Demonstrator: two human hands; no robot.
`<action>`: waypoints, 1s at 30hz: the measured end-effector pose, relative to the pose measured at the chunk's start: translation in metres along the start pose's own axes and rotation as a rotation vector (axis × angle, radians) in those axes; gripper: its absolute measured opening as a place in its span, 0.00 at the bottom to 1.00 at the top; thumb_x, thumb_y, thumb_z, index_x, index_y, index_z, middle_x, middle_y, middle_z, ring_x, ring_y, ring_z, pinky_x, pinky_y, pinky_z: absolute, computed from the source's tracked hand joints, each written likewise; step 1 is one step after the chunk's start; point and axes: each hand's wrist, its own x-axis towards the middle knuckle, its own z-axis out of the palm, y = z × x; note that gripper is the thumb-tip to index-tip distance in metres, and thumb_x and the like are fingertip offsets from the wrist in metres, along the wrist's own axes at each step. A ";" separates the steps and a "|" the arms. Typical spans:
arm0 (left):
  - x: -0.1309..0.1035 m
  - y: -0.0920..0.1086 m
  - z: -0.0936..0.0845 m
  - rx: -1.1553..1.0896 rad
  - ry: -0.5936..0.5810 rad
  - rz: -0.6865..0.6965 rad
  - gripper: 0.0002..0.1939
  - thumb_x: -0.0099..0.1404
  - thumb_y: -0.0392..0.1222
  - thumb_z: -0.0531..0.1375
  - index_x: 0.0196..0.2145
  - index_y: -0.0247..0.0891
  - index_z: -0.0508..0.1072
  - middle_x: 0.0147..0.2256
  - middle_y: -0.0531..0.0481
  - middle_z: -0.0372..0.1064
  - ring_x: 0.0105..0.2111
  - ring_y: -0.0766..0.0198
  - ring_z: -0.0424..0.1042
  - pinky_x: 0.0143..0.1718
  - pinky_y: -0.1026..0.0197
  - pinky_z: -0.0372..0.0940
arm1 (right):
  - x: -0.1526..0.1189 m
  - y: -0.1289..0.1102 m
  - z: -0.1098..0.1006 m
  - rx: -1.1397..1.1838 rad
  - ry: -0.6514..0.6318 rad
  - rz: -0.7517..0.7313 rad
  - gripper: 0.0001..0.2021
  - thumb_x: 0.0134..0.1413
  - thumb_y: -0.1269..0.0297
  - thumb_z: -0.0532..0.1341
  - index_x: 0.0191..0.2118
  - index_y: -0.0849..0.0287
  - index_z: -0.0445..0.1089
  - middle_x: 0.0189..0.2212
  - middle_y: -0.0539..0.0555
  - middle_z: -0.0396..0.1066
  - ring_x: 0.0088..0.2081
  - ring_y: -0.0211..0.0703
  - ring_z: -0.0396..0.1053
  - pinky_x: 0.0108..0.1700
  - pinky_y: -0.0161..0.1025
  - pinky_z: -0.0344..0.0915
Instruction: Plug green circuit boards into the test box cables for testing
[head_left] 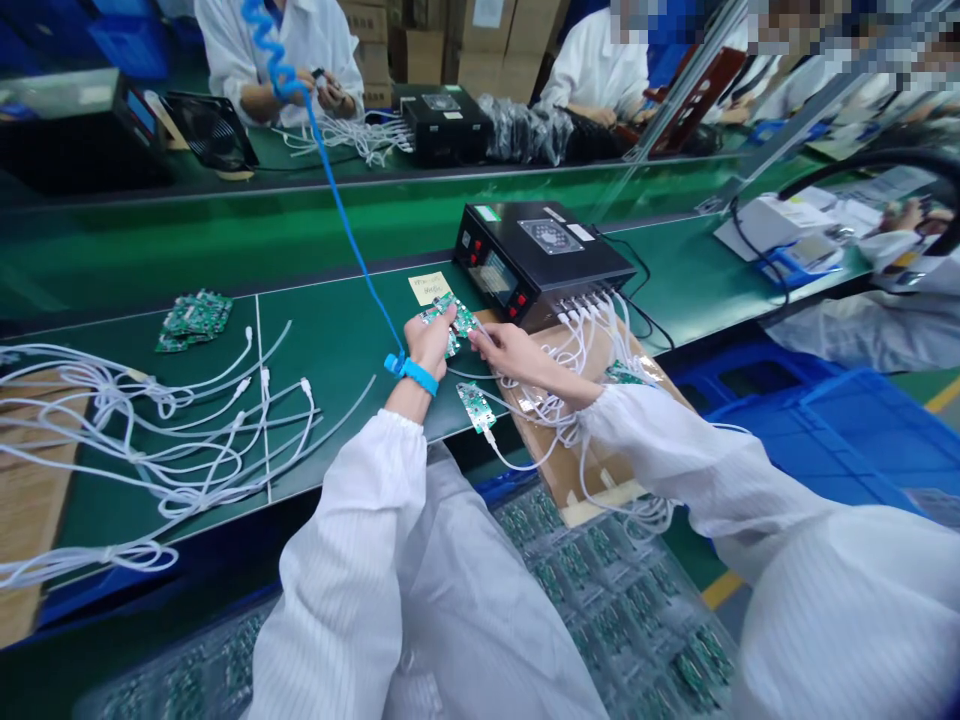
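My left hand (429, 345), with a blue wrist strap (412, 374) and coiled cord, grips a green circuit board (463, 318) near the black box. The fingers of my right hand (504, 350) are pinched at that board's right edge, on what looks like a white cable end, mostly hidden. Other green boards lie under and around the left fingertips. Just below the hands, another circuit board (475, 406) lies at the table edge with a white cable plugged into its lower end. A yellow note (430, 288) is behind the left hand.
A black box (544, 255) has many white cables (592, 320) running over a cardboard sheet (559, 480). White cables (142, 430) and stacked boards (195, 318) lie left. Trays of boards (622, 600) sit below, blue crates (847, 430) right. People work across the bench.
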 end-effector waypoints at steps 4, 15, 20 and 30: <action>0.013 0.009 0.013 0.102 0.072 -0.023 0.04 0.57 0.28 0.67 0.31 0.32 0.76 0.33 0.47 0.76 0.34 0.60 0.76 0.40 0.58 0.70 | 0.005 -0.002 0.000 0.040 0.020 0.020 0.18 0.71 0.57 0.52 0.31 0.60 0.69 0.25 0.50 0.71 0.26 0.38 0.63 0.33 0.37 0.56; 0.024 0.112 -0.025 0.118 -0.027 -0.001 0.06 0.61 0.31 0.69 0.30 0.34 0.75 0.28 0.48 0.75 0.37 0.61 0.76 0.40 0.60 0.73 | -0.016 -0.001 0.000 -0.105 -0.026 -0.002 0.16 0.69 0.55 0.59 0.36 0.62 0.74 0.31 0.57 0.78 0.31 0.42 0.71 0.37 0.39 0.61; -0.015 0.094 -0.004 0.068 -0.211 -0.045 0.05 0.58 0.35 0.71 0.28 0.37 0.77 0.33 0.44 0.77 0.37 0.56 0.77 0.34 0.58 0.75 | -0.022 -0.008 -0.035 -0.188 -0.056 -0.167 0.21 0.64 0.50 0.64 0.52 0.63 0.73 0.44 0.63 0.78 0.43 0.51 0.75 0.46 0.43 0.68; -0.084 0.063 0.073 0.173 -0.575 -0.298 0.06 0.64 0.35 0.67 0.37 0.30 0.77 0.37 0.38 0.77 0.32 0.59 0.77 0.36 0.55 0.74 | -0.144 0.062 -0.137 -0.743 0.039 0.031 0.15 0.71 0.54 0.56 0.42 0.60 0.73 0.36 0.60 0.74 0.35 0.49 0.70 0.36 0.42 0.62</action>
